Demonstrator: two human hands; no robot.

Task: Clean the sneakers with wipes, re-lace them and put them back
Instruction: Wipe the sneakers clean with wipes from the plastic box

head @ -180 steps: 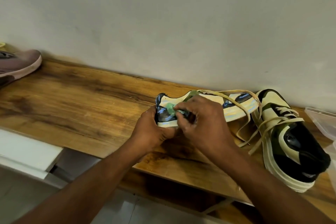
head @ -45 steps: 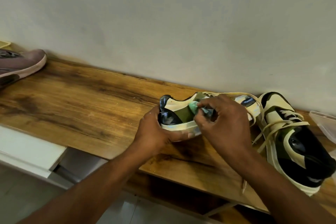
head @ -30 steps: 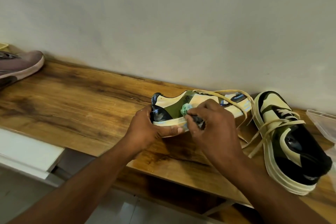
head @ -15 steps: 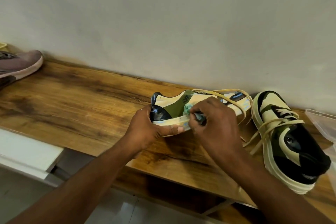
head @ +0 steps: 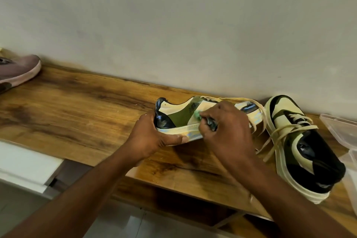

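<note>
Left hand (head: pixel 149 138) grips the heel end of a sneaker (head: pixel 179 120), fingers curled under the sole, thumb along the cream sole edge, so this grip is closed round the shoe. Sneaker is held on its side just above the wooden bench (head: pixel 77 110), heel to the left, toe pointing right toward the wall; whether the sole touches the wood, cannot tell. Colours: cream, olive green, black heel patch. Right hand (head: pixel 227 131) has its fingers curled tight, pinching a small crumpled green wipe (head: pixel 197 115) against the side of the sneaker, near the olive panel; a dark, wet-looking part of the wipe shows under the fingers. Cream laces (head: pixel 257 108) hang loose off the held shoe, looping over its top and trailing down to the right. Second sneaker (head: pixel 301 150) of the same pair stands upright on the bench to the right, just beside the held one, heel end nearest the camera, its own laces untied and spread across the tongue and onto the wood. Clear plastic container (head: pixel 340 131) at the far right edge, partly cut off. Pinkish-mauve shoe (head: pixel 19 69) at the far left end of the bench, well apart from the pair, only its toe in view. Plain pale wall (head: pixel 173 25) behind. White surface (head: pixel 25 168) below the bench's front edge at left.
</note>
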